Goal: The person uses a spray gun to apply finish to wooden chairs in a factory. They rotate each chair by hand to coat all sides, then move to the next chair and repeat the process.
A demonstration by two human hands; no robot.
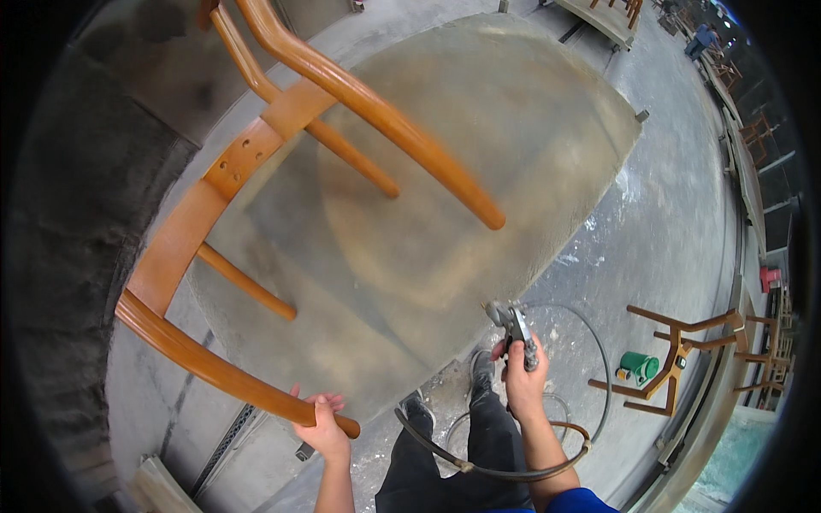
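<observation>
An orange-brown wooden chair frame [175,248] stands tilted over the left side of a large flat board, its long legs pointing toward the right and toward me. My left hand [325,426] is wrapped round the lower end of its nearest leg, thumb on top and some fingertips showing beyond. In my right hand [523,372] is a metal spray gun [510,329], held by its handle with the nozzle toward the board. From the gun a dark hose [604,368] loops out to the right and back across in front of my legs.
The stained board [410,239] fills the middle, with its edge close to my feet. At right, another chair frame [671,363] lies by a green bucket [641,368] on the concrete floor. A low platform [718,410] runs along there. Far off at upper right is a person [703,40] in blue.
</observation>
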